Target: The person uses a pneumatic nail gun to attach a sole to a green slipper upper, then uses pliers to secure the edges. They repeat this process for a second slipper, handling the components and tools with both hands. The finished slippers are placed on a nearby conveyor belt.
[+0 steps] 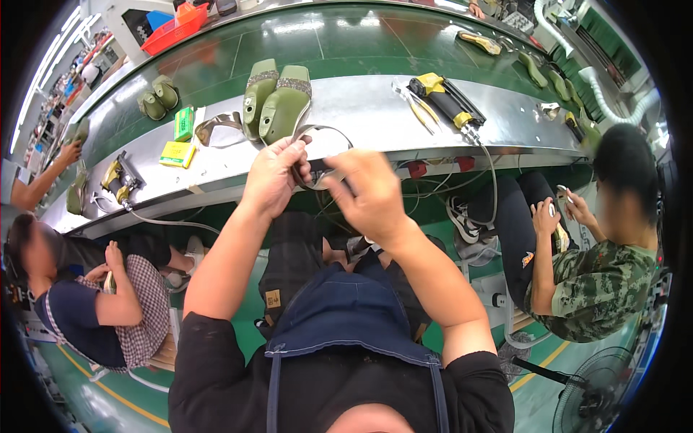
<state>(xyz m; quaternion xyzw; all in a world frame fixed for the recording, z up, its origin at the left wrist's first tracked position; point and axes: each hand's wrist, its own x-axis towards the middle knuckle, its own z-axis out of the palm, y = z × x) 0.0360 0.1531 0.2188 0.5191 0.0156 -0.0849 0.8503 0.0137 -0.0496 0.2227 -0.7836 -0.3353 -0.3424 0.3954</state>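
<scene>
My left hand (pixel 278 173) is closed in a pinch on a thin dark strap (pixel 329 128), which curves up in a loop over the bench edge. Close by on the right, my right hand (pixel 372 191) is blurred by motion. Its fingers look bent, but whether they hold anything does not show. Just beyond my left hand, two green shoe lasts (pixel 285 112) stand side by side on the metal bench (pixel 346 108), each with a glittery band across it. To their left lies a curled brownish strap (pixel 209 128).
Small green (pixel 184 124) and yellow boxes (pixel 177 154) lie left of the lasts. On the right are yellow-handled pincers (pixel 424 114) and a yellow-black staple gun (pixel 449 99) with a hose. Another staple gun (pixel 119 180) lies left. Co-workers sit on both sides; a green conveyor (pixel 346 43) runs behind.
</scene>
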